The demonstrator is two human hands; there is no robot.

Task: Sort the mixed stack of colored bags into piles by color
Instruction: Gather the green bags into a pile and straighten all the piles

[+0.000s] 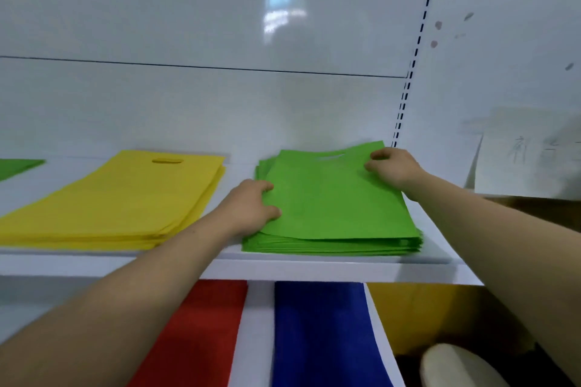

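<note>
1. Red bags (201,333) and blue bags (317,333) lie partly hidden below the white shelf (314,269).
2. Left hand (251,207) and right hand (393,166) curl their fingers (377,154) round the top green bag (333,201) at its side edges, on the green pile (330,247) beside the yellow pile (125,201).
3. A glossy white wall (188,9) stands behind.

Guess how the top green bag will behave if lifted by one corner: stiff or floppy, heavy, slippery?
Probably floppy: the top green bag is a thin flat sheet with a cut-out handle. Likely light, since the left hand and right hand hold it just by its edges. May slide easily: it lies askew on the green pile.
</note>
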